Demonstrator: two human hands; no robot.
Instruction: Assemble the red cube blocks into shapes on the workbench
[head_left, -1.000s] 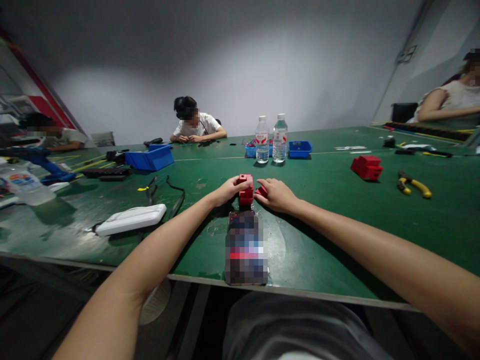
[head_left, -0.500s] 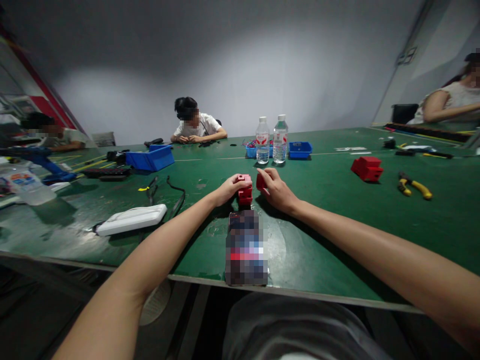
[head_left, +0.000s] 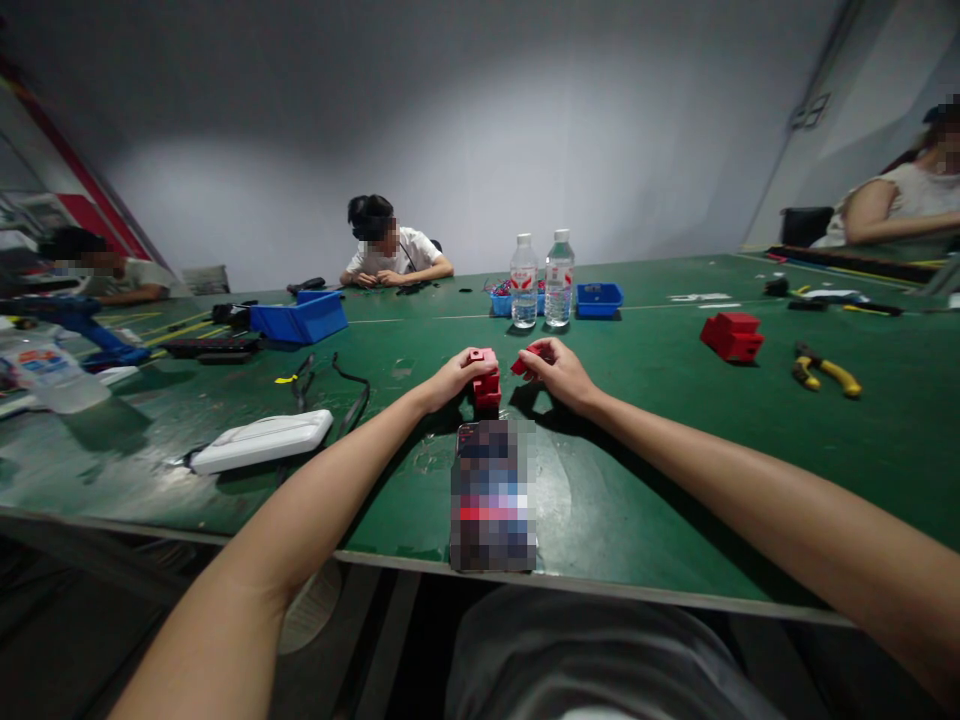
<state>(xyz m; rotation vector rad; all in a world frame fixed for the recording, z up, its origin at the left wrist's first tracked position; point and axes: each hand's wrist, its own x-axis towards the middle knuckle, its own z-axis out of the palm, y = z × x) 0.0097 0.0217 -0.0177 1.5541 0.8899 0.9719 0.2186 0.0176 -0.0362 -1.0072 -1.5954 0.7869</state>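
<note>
My left hand [head_left: 453, 380] grips a red blocky part [head_left: 487, 388] that stands on the green tabletop, its fingers over the top and left side. Just to the right, my right hand [head_left: 561, 374] pinches a smaller red piece [head_left: 525, 362] between thumb and fingers, held a little above the table. A narrow gap separates the two red pieces. On the near side of them lies a phone [head_left: 491, 495], its surface blurred out, close to the table's front edge.
Two water bottles [head_left: 523, 285] stand beyond my hands, beside a small blue bin [head_left: 598, 300]. Rightward lie another red block [head_left: 732, 337] and yellow-handled pliers [head_left: 826, 370]. A white device [head_left: 262, 440] and a blue tray [head_left: 300, 317] are at left. Co-workers sit around the table.
My right hand has turned, so the small red piece it holds now sits tilted at the fingertips. My left hand and the larger red part stay nearly in place.
</note>
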